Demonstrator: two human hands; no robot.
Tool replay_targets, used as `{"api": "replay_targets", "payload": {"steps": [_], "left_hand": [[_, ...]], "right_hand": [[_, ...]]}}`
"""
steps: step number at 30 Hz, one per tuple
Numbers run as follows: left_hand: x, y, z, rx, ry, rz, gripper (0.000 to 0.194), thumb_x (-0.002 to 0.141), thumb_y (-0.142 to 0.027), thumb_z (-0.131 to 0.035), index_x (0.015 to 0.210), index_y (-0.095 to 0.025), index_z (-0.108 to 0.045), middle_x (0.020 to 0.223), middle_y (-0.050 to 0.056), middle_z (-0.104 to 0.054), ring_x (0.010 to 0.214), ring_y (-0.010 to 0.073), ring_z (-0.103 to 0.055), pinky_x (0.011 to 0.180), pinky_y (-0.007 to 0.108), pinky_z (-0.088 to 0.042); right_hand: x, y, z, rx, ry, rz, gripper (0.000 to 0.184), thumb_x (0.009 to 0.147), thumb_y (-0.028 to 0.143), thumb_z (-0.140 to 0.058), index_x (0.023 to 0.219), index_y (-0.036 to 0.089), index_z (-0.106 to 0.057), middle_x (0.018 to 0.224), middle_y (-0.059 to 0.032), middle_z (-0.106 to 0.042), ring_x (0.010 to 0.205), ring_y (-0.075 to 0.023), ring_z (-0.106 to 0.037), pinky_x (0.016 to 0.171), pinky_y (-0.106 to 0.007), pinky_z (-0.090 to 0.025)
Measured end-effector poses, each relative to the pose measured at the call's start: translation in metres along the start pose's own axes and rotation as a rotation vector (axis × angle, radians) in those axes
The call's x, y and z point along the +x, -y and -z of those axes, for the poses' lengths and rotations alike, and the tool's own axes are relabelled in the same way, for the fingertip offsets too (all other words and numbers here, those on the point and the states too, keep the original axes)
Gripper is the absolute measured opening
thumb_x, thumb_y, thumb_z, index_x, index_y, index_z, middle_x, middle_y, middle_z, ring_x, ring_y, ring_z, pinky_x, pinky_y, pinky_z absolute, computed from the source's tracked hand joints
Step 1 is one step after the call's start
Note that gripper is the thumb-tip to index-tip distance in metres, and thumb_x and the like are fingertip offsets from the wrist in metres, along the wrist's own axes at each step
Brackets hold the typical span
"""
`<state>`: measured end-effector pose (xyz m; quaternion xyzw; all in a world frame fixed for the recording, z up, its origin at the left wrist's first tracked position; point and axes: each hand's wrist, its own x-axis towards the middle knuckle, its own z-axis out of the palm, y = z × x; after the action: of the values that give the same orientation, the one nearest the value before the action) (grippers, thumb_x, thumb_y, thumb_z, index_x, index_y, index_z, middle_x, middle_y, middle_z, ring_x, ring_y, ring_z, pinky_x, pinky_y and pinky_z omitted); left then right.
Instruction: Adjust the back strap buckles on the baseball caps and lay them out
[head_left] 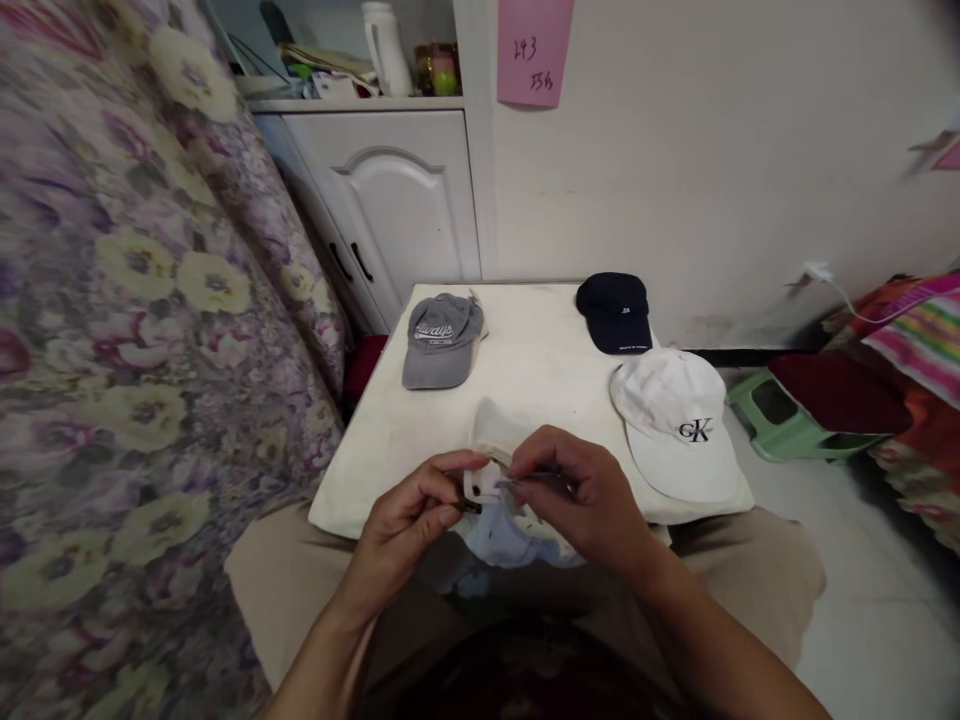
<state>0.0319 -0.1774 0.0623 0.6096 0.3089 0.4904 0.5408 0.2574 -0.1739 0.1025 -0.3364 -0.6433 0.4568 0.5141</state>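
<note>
Left hand (416, 510) on my feed is grasping the light blue cap (491, 535), a small dark piece by its thumb. Right hand (581, 490) pinches the same cap's pale band and blocks part of it. Cap sits at the near edge of the cream-covered surface (529, 330), knees in beige trousers (289, 570) either side of that edge.

Room, quick: left of the surface, a flowered curtain (142, 400); behind its left half, a white cabinet (409, 190), white jug (388, 50) on the shelf above. Pale wall (690, 180) behind the right half. Right of it, tiled floor (847, 570) and a green stool (836, 395) with dark red top.

On the surface I tag: grey cap (442, 335) far left, navy cap (616, 312) far right corner, white cap (679, 400) along the right edge.

Text: grey reads "Always", white "CK"; navy lettering too small. Pink note (534, 65) behind the surface: "243", plus handwriting I can't read.
</note>
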Motion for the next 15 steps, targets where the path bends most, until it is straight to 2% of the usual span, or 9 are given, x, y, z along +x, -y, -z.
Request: {"api": "replay_targets", "payload": {"steps": [4, 15], "left_hand": [[0.002, 0.005, -0.001, -0.048, -0.01, -0.024, 0.008, 0.09, -0.018, -0.064, 0.082, -0.018, -0.066, 0.127, 0.01, -0.066, 0.111, 0.0226, -0.059, 0.089, 0.029, -0.043], [0.001, 0.009, 0.002, -0.05, 0.039, -0.046, 0.008, 0.091, -0.019, -0.065, 0.085, -0.02, -0.069, 0.127, 0.006, -0.068, 0.112, 0.0197, -0.062, 0.092, 0.026, -0.044]], "right_hand": [[-0.001, 0.006, -0.001, -0.135, 0.007, 0.1, 0.013, 0.081, 0.006, -0.065, 0.085, 0.019, -0.067, 0.082, 0.0006, -0.066, 0.074, -0.0109, -0.061, 0.067, -0.022, -0.047], [-0.003, 0.013, -0.009, -0.17, 0.031, 0.15, 0.019, 0.078, -0.001, -0.065, 0.084, 0.018, -0.067, 0.082, -0.0001, -0.066, 0.077, -0.0113, -0.063, 0.072, -0.022, -0.048]]}}
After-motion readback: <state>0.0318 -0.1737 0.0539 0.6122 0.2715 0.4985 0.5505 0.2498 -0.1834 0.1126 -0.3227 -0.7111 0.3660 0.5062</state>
